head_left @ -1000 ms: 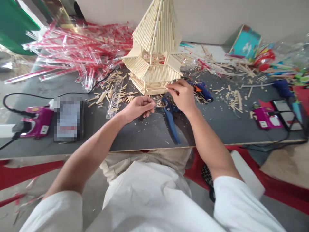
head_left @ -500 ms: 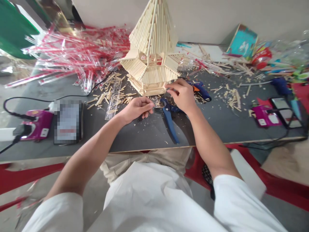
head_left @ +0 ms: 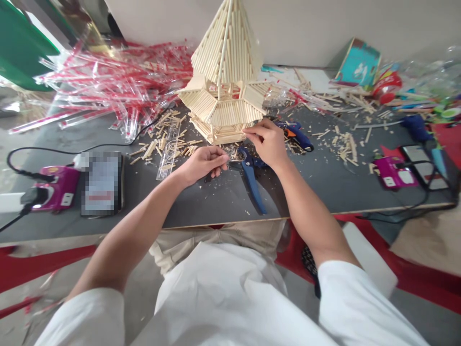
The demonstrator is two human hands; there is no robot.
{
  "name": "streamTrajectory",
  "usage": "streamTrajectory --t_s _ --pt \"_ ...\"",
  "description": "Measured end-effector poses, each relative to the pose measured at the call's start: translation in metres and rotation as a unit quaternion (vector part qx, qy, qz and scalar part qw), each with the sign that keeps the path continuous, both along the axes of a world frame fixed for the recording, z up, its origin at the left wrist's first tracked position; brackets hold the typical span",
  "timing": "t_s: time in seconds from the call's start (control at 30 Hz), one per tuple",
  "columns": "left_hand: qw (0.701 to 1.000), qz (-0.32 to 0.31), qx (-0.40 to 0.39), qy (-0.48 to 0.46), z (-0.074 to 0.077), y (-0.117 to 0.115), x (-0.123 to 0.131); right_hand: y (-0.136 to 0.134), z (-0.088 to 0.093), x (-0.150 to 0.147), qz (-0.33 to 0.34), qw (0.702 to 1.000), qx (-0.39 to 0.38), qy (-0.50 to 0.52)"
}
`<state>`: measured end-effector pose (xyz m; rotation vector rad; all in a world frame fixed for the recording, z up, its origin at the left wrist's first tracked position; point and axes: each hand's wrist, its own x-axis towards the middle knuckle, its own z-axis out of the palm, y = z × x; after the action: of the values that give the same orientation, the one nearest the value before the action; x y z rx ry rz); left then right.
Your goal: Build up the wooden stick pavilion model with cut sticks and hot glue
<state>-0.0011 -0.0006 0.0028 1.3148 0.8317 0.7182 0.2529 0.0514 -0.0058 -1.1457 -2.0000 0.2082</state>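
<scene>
Head view: two bare hands at the foot of a stick-built model tower (head_left: 227,62).
The model stands upright on the dark desk (head_left: 338,187), ahead of the person; the right hand (head_left: 270,144) has thumb and forefinger drawn together at the front right of its base, though whether they grip a small piece I cannot tell. The left hand (head_left: 205,162) is curled, fingertips together, in front of the base, its contents also unclear. Blue-handled cutters (head_left: 255,187) lie between the forearms, a clear ruler (head_left: 167,154) near the left hand, a blue-and-orange glue gun (head_left: 300,137) beyond the right.
</scene>
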Motion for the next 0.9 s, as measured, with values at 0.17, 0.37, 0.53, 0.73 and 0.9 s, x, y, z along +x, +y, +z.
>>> streamTrajectory --t_s 0.17,0.37,0.53,0.73,0.9 --pt "1.0 0.0 0.0 -0.001 0.0 0.0 0.0 -0.001 0.002 0.001 -0.001 1.0 -0.024 0.007" --pt "1.0 0.009 0.001 -0.004 -0.001 0.0 0.001 -0.005 0.004 0.004 0.014 0.999 -0.047 -0.016" --pt "1.0 0.006 0.0 -0.006 -0.002 0.0 0.0 -0.003 0.001 0.003 -0.006 0.999 -0.029 -0.019" --pt "1.0 0.007 0.0 -0.007 -0.003 0.002 -0.001 0.001 -0.002 0.004 -0.028 0.998 -0.042 0.041" --pt "0.999 0.006 0.023 0.021 -0.003 0.0 0.001 0.006 -0.007 0.006 -0.026 0.998 -0.056 0.017"
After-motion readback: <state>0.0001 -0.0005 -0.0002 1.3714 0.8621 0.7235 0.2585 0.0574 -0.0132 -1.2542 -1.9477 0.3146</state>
